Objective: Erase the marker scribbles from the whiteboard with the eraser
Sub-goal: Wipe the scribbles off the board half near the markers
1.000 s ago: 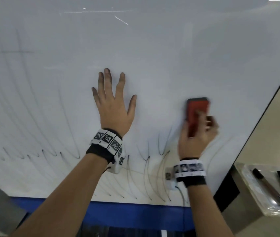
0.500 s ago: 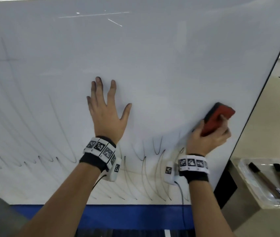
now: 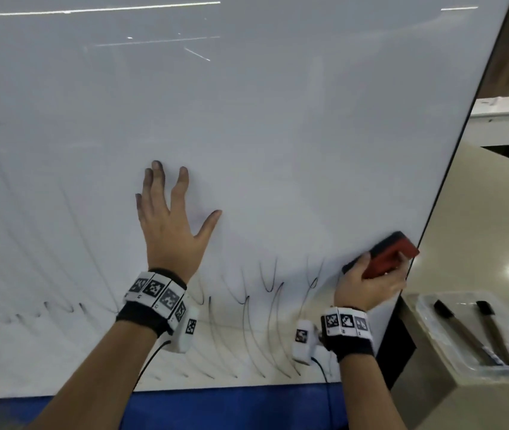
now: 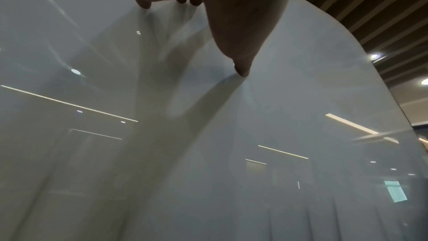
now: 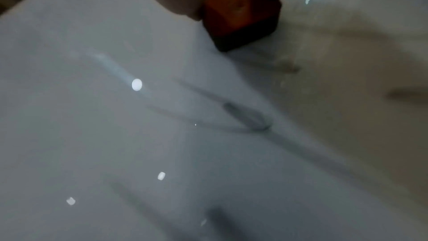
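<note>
A large whiteboard (image 3: 278,135) fills the head view. Black marker scribbles (image 3: 265,308) loop along its lower part, with fainter strokes at the left. My right hand (image 3: 368,283) grips a red eraser (image 3: 386,256) with a black felt face, pressed on the board at its right edge, just above the scribbles. In the right wrist view the eraser (image 5: 241,16) sits above blurred dark strokes (image 5: 250,118). My left hand (image 3: 169,218) lies flat on the board with fingers spread, left of the eraser; its fingertips (image 4: 242,70) touch the glossy surface.
A blue strip (image 3: 216,405) runs under the board's bottom edge. Right of the board, a clear tray (image 3: 433,336) on a ledge holds two markers (image 3: 464,333). Beyond it is pale floor and a white shelf (image 3: 507,116).
My right hand has swept the eraser rightward and down, from mid-board to the right edge, tilting it. The left hand stays planted flat on the board.
</note>
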`<act>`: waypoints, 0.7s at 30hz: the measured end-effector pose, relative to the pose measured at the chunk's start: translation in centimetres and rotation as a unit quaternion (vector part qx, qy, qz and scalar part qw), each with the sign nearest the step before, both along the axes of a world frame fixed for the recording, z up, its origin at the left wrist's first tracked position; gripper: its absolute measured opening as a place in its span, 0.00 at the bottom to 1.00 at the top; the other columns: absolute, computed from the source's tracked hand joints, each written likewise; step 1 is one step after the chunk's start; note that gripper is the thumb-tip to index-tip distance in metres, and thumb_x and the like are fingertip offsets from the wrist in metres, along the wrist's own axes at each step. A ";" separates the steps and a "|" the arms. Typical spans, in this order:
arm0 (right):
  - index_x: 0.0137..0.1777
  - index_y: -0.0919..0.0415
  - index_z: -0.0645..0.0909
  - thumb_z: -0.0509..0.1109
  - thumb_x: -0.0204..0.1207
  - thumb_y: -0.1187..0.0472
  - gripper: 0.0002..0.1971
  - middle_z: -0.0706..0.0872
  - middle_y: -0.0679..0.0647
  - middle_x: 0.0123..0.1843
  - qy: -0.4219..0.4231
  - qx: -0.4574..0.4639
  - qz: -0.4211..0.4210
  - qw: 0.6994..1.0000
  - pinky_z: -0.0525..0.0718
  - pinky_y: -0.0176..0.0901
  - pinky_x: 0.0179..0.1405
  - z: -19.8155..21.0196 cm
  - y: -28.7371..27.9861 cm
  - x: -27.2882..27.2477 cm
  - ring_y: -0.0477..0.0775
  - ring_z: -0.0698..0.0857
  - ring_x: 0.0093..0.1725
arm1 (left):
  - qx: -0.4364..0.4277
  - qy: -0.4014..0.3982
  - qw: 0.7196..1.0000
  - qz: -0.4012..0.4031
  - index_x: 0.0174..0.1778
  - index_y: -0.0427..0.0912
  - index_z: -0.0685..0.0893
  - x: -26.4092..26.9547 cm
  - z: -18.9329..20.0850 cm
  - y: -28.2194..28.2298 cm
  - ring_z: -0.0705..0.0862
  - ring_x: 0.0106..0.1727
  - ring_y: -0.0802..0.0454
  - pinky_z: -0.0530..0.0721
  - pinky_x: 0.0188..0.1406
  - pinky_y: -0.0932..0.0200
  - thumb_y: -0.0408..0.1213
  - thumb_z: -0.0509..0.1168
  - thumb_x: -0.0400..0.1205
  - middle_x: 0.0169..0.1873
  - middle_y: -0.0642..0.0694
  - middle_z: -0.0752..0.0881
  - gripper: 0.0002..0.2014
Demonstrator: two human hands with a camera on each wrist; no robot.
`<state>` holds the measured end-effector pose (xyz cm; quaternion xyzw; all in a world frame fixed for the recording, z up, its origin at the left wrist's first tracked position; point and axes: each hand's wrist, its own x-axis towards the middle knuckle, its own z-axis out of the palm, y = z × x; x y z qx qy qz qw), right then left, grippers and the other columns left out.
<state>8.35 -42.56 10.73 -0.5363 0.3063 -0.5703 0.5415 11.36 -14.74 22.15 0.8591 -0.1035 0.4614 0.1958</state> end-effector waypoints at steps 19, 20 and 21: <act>0.77 0.62 0.74 0.74 0.76 0.65 0.29 0.76 0.69 0.71 0.061 -0.065 0.051 0.995 0.74 0.58 0.72 -1.9 3.0 0.0 0.67 0.76 0.69 | -0.031 0.011 0.999 0.003 0.87 0.44 0.61 -0.3 -2.3 -1.9 0.50 0.90 0.38 0.55 0.86 0.33 0.63 0.68 0.83 0.88 0.34 0.53 0.43; 0.74 0.58 0.77 0.75 0.74 0.67 0.28 0.76 0.68 0.70 0.069 -0.180 0.096 0.976 0.74 0.56 0.71 -1.2 5.2 -0.2 0.66 0.75 0.67 | -0.026 0.009 1.000 0.007 0.87 0.44 0.62 -0.2 -2.4 -1.8 0.51 0.90 0.37 0.55 0.86 0.33 0.63 0.67 0.83 0.88 0.33 0.53 0.42; 0.71 0.54 0.78 0.76 0.73 0.67 0.26 0.76 0.67 0.70 0.093 -0.304 0.140 0.938 0.73 0.56 0.69 -1.0 7.0 -0.6 0.66 0.75 0.66 | -0.019 0.006 1.000 0.012 0.87 0.44 0.62 -0.1 -2.5 -1.7 0.51 0.89 0.37 0.55 0.86 0.33 0.63 0.67 0.83 0.88 0.32 0.53 0.42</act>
